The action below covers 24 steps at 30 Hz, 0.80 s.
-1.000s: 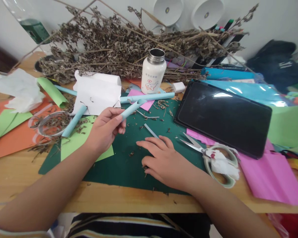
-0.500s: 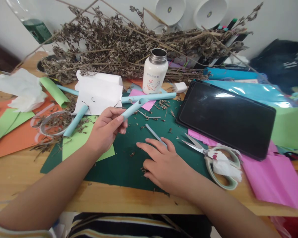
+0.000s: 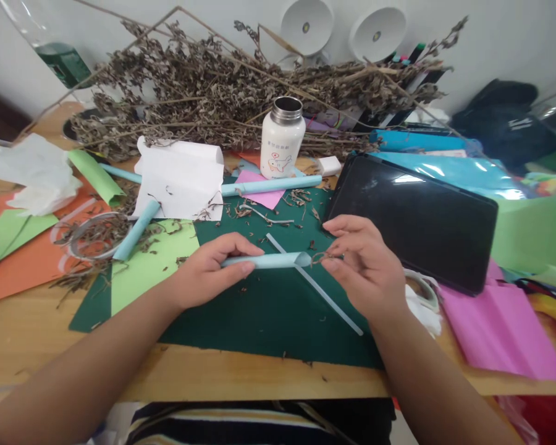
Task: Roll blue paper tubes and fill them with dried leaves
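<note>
My left hand (image 3: 213,269) is closed around one end of a light blue paper tube (image 3: 273,261), its open end pointing right. Just off that open end, my right hand (image 3: 366,266) pinches a bit of dried leaf (image 3: 327,256) between thumb and fingers. Under the tube, a thin pale strip (image 3: 333,303) lies slantwise on the green cutting mat (image 3: 269,321). Dry leaf crumbs are scattered over the mat. The scissors (image 3: 421,290) are mostly hidden behind my right hand and wrist.
Dried leafy branches (image 3: 204,86) spread along the back. An open white bottle (image 3: 282,142) stands before them. A black tablet (image 3: 417,216) lies right, beside pink paper (image 3: 500,327). More blue tubes (image 3: 139,228), white paper (image 3: 180,179) and a ring of tape (image 3: 95,238) lie left.
My right hand has risen from the mat and moved right, now pinching a bit of dried leaf. My left hand has lowered the tube and turned it nearly level. The thin strip is uncovered.
</note>
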Each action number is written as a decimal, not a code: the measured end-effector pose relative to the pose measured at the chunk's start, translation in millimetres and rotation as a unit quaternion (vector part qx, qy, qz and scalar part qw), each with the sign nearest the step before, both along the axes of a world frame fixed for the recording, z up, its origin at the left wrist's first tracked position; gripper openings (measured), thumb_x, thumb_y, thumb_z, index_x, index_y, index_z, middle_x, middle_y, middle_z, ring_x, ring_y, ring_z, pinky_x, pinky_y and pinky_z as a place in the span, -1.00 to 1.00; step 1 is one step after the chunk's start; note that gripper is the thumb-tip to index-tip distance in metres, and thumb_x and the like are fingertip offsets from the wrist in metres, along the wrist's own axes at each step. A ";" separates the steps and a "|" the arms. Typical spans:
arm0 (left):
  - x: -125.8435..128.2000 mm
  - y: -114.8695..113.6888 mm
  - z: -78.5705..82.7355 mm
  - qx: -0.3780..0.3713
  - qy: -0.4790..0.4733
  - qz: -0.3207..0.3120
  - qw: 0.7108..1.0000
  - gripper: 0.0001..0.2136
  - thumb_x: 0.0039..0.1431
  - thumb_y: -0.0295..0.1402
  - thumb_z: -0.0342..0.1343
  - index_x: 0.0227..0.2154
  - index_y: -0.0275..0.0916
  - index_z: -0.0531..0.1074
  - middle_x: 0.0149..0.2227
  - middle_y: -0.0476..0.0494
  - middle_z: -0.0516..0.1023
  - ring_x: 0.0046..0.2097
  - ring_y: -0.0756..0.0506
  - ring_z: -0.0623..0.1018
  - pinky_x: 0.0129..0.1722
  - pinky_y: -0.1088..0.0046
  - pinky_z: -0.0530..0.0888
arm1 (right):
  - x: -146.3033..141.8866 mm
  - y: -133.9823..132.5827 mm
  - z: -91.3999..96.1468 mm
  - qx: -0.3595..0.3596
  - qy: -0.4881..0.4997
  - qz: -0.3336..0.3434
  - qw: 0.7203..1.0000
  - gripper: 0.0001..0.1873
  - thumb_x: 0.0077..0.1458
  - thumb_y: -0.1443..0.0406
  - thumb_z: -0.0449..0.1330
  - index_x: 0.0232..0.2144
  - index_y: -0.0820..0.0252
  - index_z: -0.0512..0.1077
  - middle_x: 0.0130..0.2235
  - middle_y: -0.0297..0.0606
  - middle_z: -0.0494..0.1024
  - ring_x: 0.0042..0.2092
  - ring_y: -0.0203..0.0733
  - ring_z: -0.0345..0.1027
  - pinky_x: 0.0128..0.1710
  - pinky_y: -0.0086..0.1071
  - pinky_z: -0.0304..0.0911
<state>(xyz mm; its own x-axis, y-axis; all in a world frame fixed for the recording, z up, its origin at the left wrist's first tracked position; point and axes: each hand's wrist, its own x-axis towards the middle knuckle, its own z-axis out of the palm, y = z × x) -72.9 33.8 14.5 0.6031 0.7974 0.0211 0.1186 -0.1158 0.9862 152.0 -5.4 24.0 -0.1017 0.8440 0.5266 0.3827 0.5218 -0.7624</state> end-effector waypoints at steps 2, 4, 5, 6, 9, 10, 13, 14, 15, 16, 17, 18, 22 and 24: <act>0.7 -2.1 1.3 0.002 0.010 -0.016 1.000 -0.88 0.04 -0.39 0.01 -0.32 -0.27 0.31 -0.49 0.00 0.34 -0.51 0.08 0.37 -0.54 0.62 0.33 | -0.6 1.3 -4.4 -0.030 0.053 0.028 0.998 -0.86 -0.09 0.42 0.16 -0.44 0.07 0.35 -0.22 -0.31 0.35 -0.12 -0.23 0.23 -0.12 -0.25 0.18; 0.7 -2.7 1.1 0.005 0.009 -0.026 1.000 -0.87 0.05 -0.39 0.00 -0.31 -0.27 0.31 -0.47 -0.01 0.35 -0.50 0.08 0.38 -0.53 0.62 0.34 | -4.8 1.3 -8.2 -0.067 0.087 0.078 0.991 -0.86 -0.09 0.42 0.17 -0.45 0.05 0.37 -0.22 -0.34 0.38 -0.13 -0.25 0.25 -0.13 -0.28 0.20; 0.4 -2.6 0.7 0.007 0.005 -0.030 0.999 -0.87 0.05 -0.40 0.01 -0.30 -0.26 0.31 -0.47 -0.01 0.35 -0.50 0.08 0.38 -0.53 0.62 0.35 | -7.3 1.2 -9.6 -0.085 0.101 0.098 0.986 -0.86 -0.09 0.41 0.17 -0.45 0.05 0.38 -0.21 -0.35 0.39 -0.12 -0.26 0.25 -0.12 -0.30 0.20; -0.1 -2.5 0.3 0.010 -0.003 -0.036 0.999 -0.87 0.05 -0.40 0.01 -0.30 -0.26 0.31 -0.46 -0.02 0.35 -0.50 0.08 0.39 -0.53 0.62 0.35 | -9.6 0.9 -10.7 -0.098 0.113 0.111 0.982 -0.86 -0.09 0.41 0.17 -0.45 0.04 0.39 -0.20 -0.36 0.40 -0.12 -0.27 0.26 -0.12 -0.31 0.20; -1.7 -2.0 -0.1 0.012 -0.040 -0.047 0.998 -0.87 0.04 -0.41 0.01 -0.30 -0.26 0.32 -0.49 -0.02 0.36 -0.51 0.07 0.38 -0.54 0.60 0.35 | -13.4 0.1 -11.2 -0.105 0.133 0.120 0.978 -0.88 -0.07 0.38 0.16 -0.44 0.03 0.40 -0.19 -0.36 0.42 -0.11 -0.27 0.27 -0.11 -0.30 0.20; -2.2 -1.9 0.1 0.012 -0.052 -0.045 0.998 -0.87 0.04 -0.42 0.01 -0.30 -0.26 0.32 -0.50 -0.02 0.36 -0.51 0.07 0.38 -0.55 0.59 0.35 | -13.5 -0.3 -10.2 -0.098 0.122 0.115 0.981 -0.88 -0.07 0.38 0.15 -0.43 0.04 0.39 -0.19 -0.35 0.42 -0.12 -0.26 0.27 -0.11 -0.29 0.21; -2.9 -1.5 1.0 0.013 -0.067 -0.023 0.997 -0.87 0.03 -0.42 0.03 -0.32 -0.24 0.34 -0.51 -0.02 0.36 -0.52 0.06 0.38 -0.56 0.58 0.35 | -11.4 -1.9 -4.1 -0.036 0.014 0.082 0.996 -0.88 -0.06 0.39 0.12 -0.41 0.10 0.40 -0.19 -0.26 0.42 -0.13 -0.22 0.28 -0.11 -0.25 0.20; -2.8 -1.4 1.2 0.013 -0.069 -0.015 0.997 -0.88 0.03 -0.42 0.03 -0.32 -0.23 0.35 -0.50 -0.02 0.36 -0.52 0.06 0.38 -0.57 0.58 0.35 | -10.5 -2.6 -1.6 -0.015 -0.026 0.072 0.997 -0.88 -0.05 0.39 0.11 -0.40 0.12 0.40 -0.18 -0.22 0.42 -0.14 -0.21 0.28 -0.12 -0.24 0.20; -2.7 -1.3 1.2 0.013 -0.070 -0.009 0.997 -0.88 0.02 -0.42 0.03 -0.33 -0.23 0.35 -0.51 -0.02 0.36 -0.53 0.05 0.38 -0.57 0.57 0.34 | -10.0 -3.2 0.6 0.004 -0.053 0.065 0.996 -0.87 -0.05 0.38 0.09 -0.38 0.14 0.40 -0.18 -0.19 0.41 -0.14 -0.19 0.28 -0.13 -0.23 0.21; -2.5 -1.2 1.0 0.013 -0.068 -0.007 0.998 -0.88 0.02 -0.41 0.03 -0.33 -0.22 0.35 -0.51 -0.02 0.36 -0.53 0.05 0.37 -0.57 0.57 0.35 | -9.7 -3.7 2.6 0.017 -0.065 0.061 0.996 -0.86 -0.04 0.36 0.08 -0.37 0.16 0.40 -0.19 -0.16 0.41 -0.14 -0.18 0.28 -0.14 -0.23 0.22; -2.3 -1.2 0.6 0.013 -0.063 -0.008 0.998 -0.88 0.02 -0.40 0.04 -0.33 -0.23 0.35 -0.51 -0.02 0.37 -0.53 0.05 0.37 -0.57 0.57 0.35 | -10.0 -4.2 4.0 0.019 -0.068 0.057 0.996 -0.86 -0.03 0.35 0.07 -0.37 0.16 0.40 -0.19 -0.15 0.41 -0.15 -0.17 0.29 -0.16 -0.23 0.23; -2.1 -1.2 0.2 0.014 -0.054 -0.011 0.998 -0.88 0.02 -0.39 0.04 -0.33 -0.23 0.35 -0.51 -0.03 0.37 -0.53 0.05 0.37 -0.56 0.57 0.35 | -10.6 -4.7 4.9 0.014 -0.070 0.050 0.996 -0.87 -0.02 0.34 0.06 -0.39 0.17 0.40 -0.20 -0.15 0.42 -0.16 -0.18 0.30 -0.18 -0.24 0.25; -2.5 -1.5 -1.5 0.022 -0.011 -0.027 0.999 -0.86 0.02 -0.40 0.03 -0.30 -0.23 0.34 -0.48 -0.04 0.37 -0.50 0.04 0.40 -0.52 0.56 0.36 | -15.7 -6.3 3.7 -0.017 -0.082 0.000 0.997 -0.93 -0.05 0.38 0.10 -0.51 0.16 0.37 -0.25 -0.21 0.44 -0.23 -0.24 0.33 -0.20 -0.29 0.26; -3.2 -1.4 -2.0 0.031 -0.004 -0.031 0.999 -0.85 0.03 -0.41 0.02 -0.29 -0.22 0.33 -0.48 -0.04 0.37 -0.50 0.04 0.40 -0.51 0.56 0.36 | -17.7 -6.8 1.5 -0.037 -0.062 -0.014 0.997 -0.95 -0.07 0.39 0.12 -0.50 0.16 0.34 -0.25 -0.22 0.43 -0.22 -0.24 0.32 -0.21 -0.29 0.26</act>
<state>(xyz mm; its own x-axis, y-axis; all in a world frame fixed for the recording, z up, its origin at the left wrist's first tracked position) -76.1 32.4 12.5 0.6514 0.7551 0.0738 0.1011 -0.1828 0.9779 134.3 -12.2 25.5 -0.1373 0.8834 0.4480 0.4899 0.4536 -0.7445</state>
